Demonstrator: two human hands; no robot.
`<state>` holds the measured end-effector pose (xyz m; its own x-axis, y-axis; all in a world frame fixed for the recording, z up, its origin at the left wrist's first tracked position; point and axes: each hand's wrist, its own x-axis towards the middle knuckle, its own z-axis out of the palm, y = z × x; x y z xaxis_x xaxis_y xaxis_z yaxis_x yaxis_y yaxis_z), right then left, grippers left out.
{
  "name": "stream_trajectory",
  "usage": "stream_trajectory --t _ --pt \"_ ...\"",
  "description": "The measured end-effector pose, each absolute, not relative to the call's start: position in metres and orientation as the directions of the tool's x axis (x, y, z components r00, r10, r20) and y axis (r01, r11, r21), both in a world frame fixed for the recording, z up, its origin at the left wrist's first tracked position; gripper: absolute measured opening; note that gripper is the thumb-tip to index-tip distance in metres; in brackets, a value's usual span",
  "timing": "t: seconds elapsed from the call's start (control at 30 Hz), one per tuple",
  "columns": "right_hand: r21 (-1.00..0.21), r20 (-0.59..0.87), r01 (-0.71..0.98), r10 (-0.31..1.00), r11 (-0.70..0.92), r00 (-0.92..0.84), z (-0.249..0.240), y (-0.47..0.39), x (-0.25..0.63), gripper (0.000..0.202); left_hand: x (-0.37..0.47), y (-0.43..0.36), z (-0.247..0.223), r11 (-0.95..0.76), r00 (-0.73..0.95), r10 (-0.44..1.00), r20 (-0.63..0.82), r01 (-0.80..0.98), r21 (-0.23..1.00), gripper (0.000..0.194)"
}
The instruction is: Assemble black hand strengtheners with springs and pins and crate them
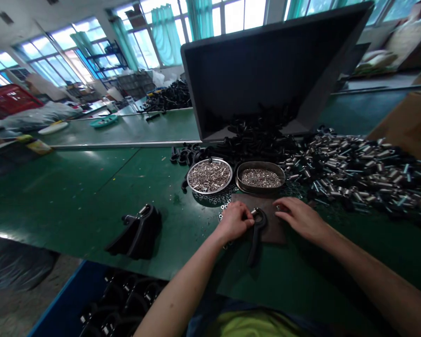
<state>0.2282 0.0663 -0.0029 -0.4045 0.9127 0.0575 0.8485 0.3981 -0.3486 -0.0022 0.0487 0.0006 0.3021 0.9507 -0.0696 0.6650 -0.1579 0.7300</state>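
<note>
A black handle with a ring-shaped head [255,241] lies partly on a brown mat [275,236] in front of me, a threaded metal piece at its head. My left hand [235,221] has its fingers closed at the left side of that head, gripping it. To the right, my right hand [298,216] is curled, with a small shiny metal part [278,208] between thumb and fingertips; its exact kind is too small to tell. Metal nuts [221,216] lie scattered beside my left hand.
Behind the mat stand a round dish [210,192] of small metal pins and an oval tin [261,189] of tiny metal parts. A large dark bin [266,70] spills black parts. Metal-tipped parts [368,173] heap up right. Stacked black handles [140,234] stand left, above a blue crate [61,299].
</note>
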Motion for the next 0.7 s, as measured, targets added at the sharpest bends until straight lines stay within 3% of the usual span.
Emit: stream_trajectory --t 0.1,0.17,0.23,0.33,0.4,0.5,0.6,0.7 --pt "-0.205 0.174 0.941 0.956 0.270 -0.236 -0.023 0.035 0.287 0.037 -0.002 0.050 -0.004 -0.080 0.242 0.966 -0.093 0.620 0.781 0.008" --pt "-0.139 0.167 0.980 0.978 0.146 -0.122 -0.033 0.015 0.317 0.037 -0.001 0.050 -0.008 -0.037 0.207 0.973 -0.105 0.587 0.809 0.013" --pt "-0.163 0.113 0.986 0.994 0.021 -0.002 -0.034 0.003 0.328 0.034 -0.002 0.049 -0.011 -0.004 0.181 0.977 -0.116 0.559 0.829 0.016" --pt "-0.338 -0.007 0.936 0.995 -0.094 0.098 -0.014 -0.001 0.309 0.033 -0.002 0.049 -0.015 0.018 0.158 0.980 -0.122 0.543 0.840 0.018" --pt "-0.519 -0.011 0.854 0.999 -0.032 0.031 0.009 0.001 0.281 0.036 -0.002 0.049 -0.016 0.020 0.143 0.983 -0.116 0.546 0.837 0.019" --pt "-0.669 0.215 0.717 0.974 0.198 -0.068 0.037 0.004 0.241 0.043 -0.002 0.049 -0.016 0.012 0.132 0.986 -0.102 0.552 0.834 0.020" --pt "-0.608 0.337 0.712 0.926 0.353 -0.171 0.038 0.010 0.218 0.043 -0.001 0.049 -0.017 0.005 0.125 0.988 -0.088 0.551 0.834 0.021" --pt "-0.504 0.185 0.770 0.919 0.392 -0.347 0.031 0.018 0.213 0.038 -0.001 0.049 -0.018 -0.002 0.115 0.991 -0.073 0.549 0.836 0.021"
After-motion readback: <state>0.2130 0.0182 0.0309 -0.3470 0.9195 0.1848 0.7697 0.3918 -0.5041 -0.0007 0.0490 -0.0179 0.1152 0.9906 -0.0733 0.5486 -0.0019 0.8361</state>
